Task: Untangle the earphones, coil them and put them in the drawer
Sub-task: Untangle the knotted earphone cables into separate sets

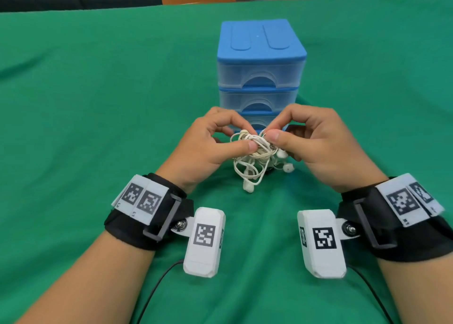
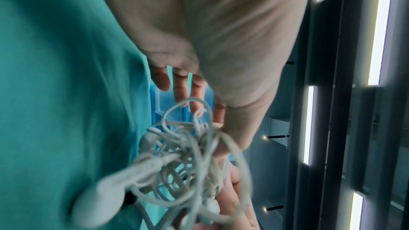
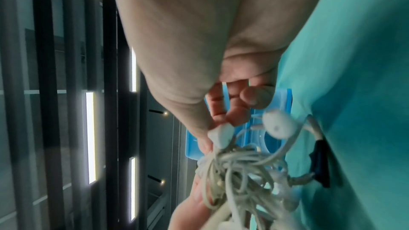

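A tangled bundle of white wired earphones (image 1: 255, 156) hangs just above the green cloth, in front of a small blue drawer unit (image 1: 259, 64). My left hand (image 1: 215, 142) pinches the tangle from the left with thumb and fingers. My right hand (image 1: 301, 140) pinches it from the right. Loops and earbuds dangle below both hands. The left wrist view shows the knotted earphones (image 2: 186, 169) close up under my left hand (image 2: 217, 62). In the right wrist view the earphones (image 3: 243, 169) sit below my right hand (image 3: 221, 93). All three drawers look closed; my hands partly hide the bottom one.
A green cloth (image 1: 98, 103) covers the whole table. The drawer unit stands just behind my hands. A small dark object (image 1: 294, 129) lies on the cloth behind my right hand. Black cables (image 1: 157, 287) run from the wrist cameras toward me.
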The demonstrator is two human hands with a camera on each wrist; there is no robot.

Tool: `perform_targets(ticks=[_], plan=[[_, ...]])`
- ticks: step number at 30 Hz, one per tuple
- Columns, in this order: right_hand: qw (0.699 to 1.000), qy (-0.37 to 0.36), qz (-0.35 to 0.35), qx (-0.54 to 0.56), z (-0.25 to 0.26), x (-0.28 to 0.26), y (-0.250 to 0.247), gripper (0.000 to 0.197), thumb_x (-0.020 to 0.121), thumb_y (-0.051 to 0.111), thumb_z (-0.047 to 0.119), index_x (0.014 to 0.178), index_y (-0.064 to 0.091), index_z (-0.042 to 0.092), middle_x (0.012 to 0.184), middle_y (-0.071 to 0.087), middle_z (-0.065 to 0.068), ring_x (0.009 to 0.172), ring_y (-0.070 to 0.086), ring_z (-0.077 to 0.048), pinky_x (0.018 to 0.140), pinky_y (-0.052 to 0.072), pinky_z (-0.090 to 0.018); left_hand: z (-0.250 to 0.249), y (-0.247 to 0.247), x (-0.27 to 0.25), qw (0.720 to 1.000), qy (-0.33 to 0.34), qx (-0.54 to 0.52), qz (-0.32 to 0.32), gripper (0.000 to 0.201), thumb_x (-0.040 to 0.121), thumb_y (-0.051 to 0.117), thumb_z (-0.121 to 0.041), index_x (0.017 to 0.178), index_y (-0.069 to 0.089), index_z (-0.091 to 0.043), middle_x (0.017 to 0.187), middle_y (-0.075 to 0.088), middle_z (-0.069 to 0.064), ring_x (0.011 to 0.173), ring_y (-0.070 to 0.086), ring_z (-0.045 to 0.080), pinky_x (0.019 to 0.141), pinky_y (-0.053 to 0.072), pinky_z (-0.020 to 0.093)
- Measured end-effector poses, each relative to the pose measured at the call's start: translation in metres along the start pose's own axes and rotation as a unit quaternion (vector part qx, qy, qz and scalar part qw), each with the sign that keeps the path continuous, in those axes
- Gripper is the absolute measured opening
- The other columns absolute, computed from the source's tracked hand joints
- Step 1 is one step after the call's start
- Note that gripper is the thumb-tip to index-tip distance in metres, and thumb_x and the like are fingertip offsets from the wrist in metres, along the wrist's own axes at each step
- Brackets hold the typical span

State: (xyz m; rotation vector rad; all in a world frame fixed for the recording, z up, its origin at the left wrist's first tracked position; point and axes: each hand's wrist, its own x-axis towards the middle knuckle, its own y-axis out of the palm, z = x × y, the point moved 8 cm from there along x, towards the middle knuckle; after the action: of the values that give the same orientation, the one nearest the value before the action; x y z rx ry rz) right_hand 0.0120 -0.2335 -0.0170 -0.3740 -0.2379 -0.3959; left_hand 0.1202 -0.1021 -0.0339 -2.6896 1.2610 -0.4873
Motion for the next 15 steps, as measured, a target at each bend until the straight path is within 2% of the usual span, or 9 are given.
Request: perform_targets(ticks=[2, 5, 8, 12, 15], plan=[[0.998, 0.032, -0.021, 0.042, -0.004, 0.000, -0.002, 0.009, 0.093, 0.065, 0.003, 0.085, 0.062, 0.002, 0.069, 0.058, -0.007, 0.049, 0.049, -0.008, 0.047, 0.039, -0.014, -0.001, 0.003, 0.000, 0.999, 0.006, -0.040, 0.017, 0.020, 0.073, 0.082, -0.021, 0.088, 0.069, -0.019, 0.118, 0.068, -0.001, 0.107, 0.064, 0.014, 0.089, 0.045, 0.038], [0.993, 0.070, -0.040, 0.084, -0.009, 0.000, 0.000, 0.011, 0.098, 0.057, 0.004, 0.088, 0.058, 0.000, 0.074, 0.054, -0.014, 0.049, 0.048, -0.009, 0.045, 0.038, -0.014, -0.006, 0.008, -0.001, 0.989, 0.021, -0.137, 0.043, 0.016, 0.080, 0.073, 0.001, 0.088, 0.061, -0.004, 0.112, 0.073, 0.014, 0.099, 0.069, 0.022, 0.088, 0.054, 0.036], [0.989, 0.094, -0.056, 0.101, -0.013, 0.001, 0.002, 0.015, 0.101, 0.053, 0.006, 0.086, 0.055, 0.006, 0.071, 0.056, -0.008, 0.046, 0.045, -0.009, 0.043, 0.036, -0.014, -0.007, 0.007, 0.000, 0.988, 0.029, -0.144, 0.041, 0.015, 0.082, 0.070, 0.002, 0.091, 0.061, -0.004, 0.111, 0.073, 0.017, 0.098, 0.068, 0.026, 0.092, 0.054, 0.040], [0.987, 0.098, -0.070, 0.111, -0.015, 0.001, 0.001, 0.017, 0.102, 0.053, 0.009, 0.085, 0.055, 0.010, 0.064, 0.055, 0.000, 0.044, 0.043, -0.009, 0.042, 0.035, -0.016, -0.012, 0.012, -0.002, 0.986, 0.039, -0.139, 0.081, 0.034, 0.084, 0.068, 0.002, 0.116, 0.058, 0.000, 0.125, 0.065, 0.023, 0.107, 0.062, 0.026, 0.097, 0.051, 0.044], [0.986, 0.096, -0.067, 0.121, -0.014, 0.000, 0.002, 0.013, 0.102, 0.054, 0.011, 0.090, 0.056, 0.007, 0.067, 0.055, -0.005, 0.047, 0.043, -0.009, 0.043, 0.036, -0.015, -0.011, 0.016, -0.004, 0.985, 0.034, -0.138, 0.101, 0.046, 0.082, 0.073, -0.001, 0.124, 0.056, -0.005, 0.124, 0.065, 0.015, 0.110, 0.061, 0.022, 0.098, 0.050, 0.046]])
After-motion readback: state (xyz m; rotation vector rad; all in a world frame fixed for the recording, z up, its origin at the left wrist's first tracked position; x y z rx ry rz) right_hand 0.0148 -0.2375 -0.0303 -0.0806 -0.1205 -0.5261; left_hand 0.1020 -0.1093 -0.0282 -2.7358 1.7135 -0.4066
